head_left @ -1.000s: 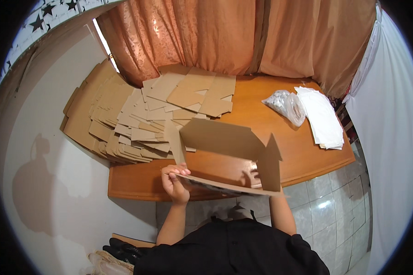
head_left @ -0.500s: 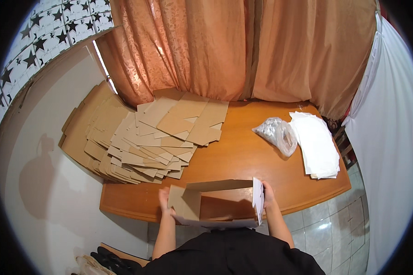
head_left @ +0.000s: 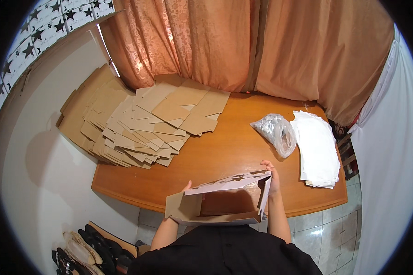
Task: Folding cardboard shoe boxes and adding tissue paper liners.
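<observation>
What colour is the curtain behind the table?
The curtain is a peachy orange-brown, with a faint floral pattern; the head view shows it.

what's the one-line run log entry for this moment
left hand: holds left end of cardboard box | right hand: holds its right end | box: half-folded, open, above table edge | flat cardboard stack: table's left

home room used as packing spot: curtains [head_left: 243,41], wooden table [head_left: 225,151], flat cardboard stack [head_left: 137,123], shoes [head_left: 82,252].
</observation>
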